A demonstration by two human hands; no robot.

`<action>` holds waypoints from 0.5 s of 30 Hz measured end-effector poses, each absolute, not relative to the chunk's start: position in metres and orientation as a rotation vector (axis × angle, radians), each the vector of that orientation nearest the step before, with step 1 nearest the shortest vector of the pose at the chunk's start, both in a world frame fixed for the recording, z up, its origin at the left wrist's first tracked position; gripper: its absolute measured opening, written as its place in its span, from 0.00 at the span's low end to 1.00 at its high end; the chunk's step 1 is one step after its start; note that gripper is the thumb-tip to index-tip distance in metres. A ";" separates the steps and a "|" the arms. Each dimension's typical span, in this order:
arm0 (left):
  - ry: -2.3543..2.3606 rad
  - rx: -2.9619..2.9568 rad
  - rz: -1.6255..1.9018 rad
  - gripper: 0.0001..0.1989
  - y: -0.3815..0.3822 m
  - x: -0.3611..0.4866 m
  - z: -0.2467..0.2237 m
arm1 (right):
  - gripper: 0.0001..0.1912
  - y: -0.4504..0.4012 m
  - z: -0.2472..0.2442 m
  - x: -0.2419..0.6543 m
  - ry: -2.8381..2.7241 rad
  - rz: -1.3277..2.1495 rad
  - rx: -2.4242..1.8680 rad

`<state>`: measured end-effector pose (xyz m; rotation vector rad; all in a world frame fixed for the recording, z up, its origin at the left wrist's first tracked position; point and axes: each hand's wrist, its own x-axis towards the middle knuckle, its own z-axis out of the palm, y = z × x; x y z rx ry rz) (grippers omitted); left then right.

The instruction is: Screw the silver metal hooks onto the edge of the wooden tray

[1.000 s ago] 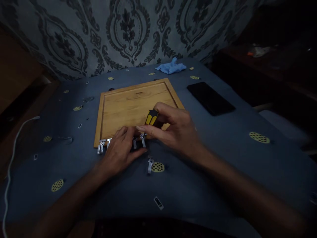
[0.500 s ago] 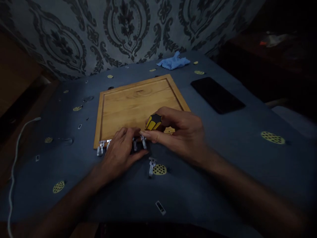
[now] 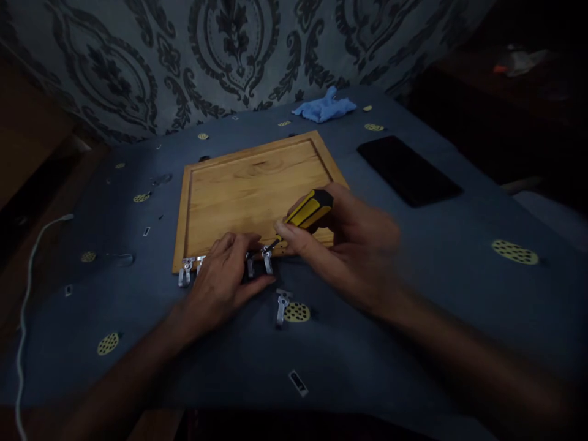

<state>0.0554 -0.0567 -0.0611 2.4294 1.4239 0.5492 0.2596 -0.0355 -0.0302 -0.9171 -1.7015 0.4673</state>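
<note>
My right hand [image 3: 356, 245] is closed round a yellow and black screwdriver [image 3: 307, 211], tilted with its tip at a metal hook [image 3: 267, 260] on the near edge of a framed wooden board [image 3: 243, 190]. My left hand [image 3: 220, 269] rests over that same edge, fingers on the wood and thumb stretched out below the hooks; whether its fingertips grip something is hidden. Another metal hook [image 3: 184, 272] sits at the board's near left corner, and others are partly covered by my left hand. A loose hook [image 3: 282, 308] lies on the blue cloth in front of the board.
A black phone [image 3: 408, 170] lies right of the board. Behind the board is a crumpled blue cloth [image 3: 324, 106]. A white cable [image 3: 28, 282] runs down the left side. The patterned blue tablecloth [image 3: 436, 263] covers the table, with patterned fabric behind it.
My right hand has shifted right, and the screwdriver has gone from nearly upright to leaning right, showing its shaft and the hook. My left hand has stayed nearly in place.
</note>
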 end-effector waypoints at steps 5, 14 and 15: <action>1.409 2.438 0.571 0.25 -0.056 0.054 -0.062 | 0.11 -0.036 -0.034 0.261 -1.715 0.388 -0.930; 1.399 2.429 0.581 0.23 -0.056 0.054 -0.061 | 0.13 -0.035 -0.032 0.262 -1.797 0.348 -0.969; 1.402 2.428 0.580 0.23 -0.056 0.054 -0.061 | 0.13 -0.035 -0.033 0.262 -1.803 0.343 -0.970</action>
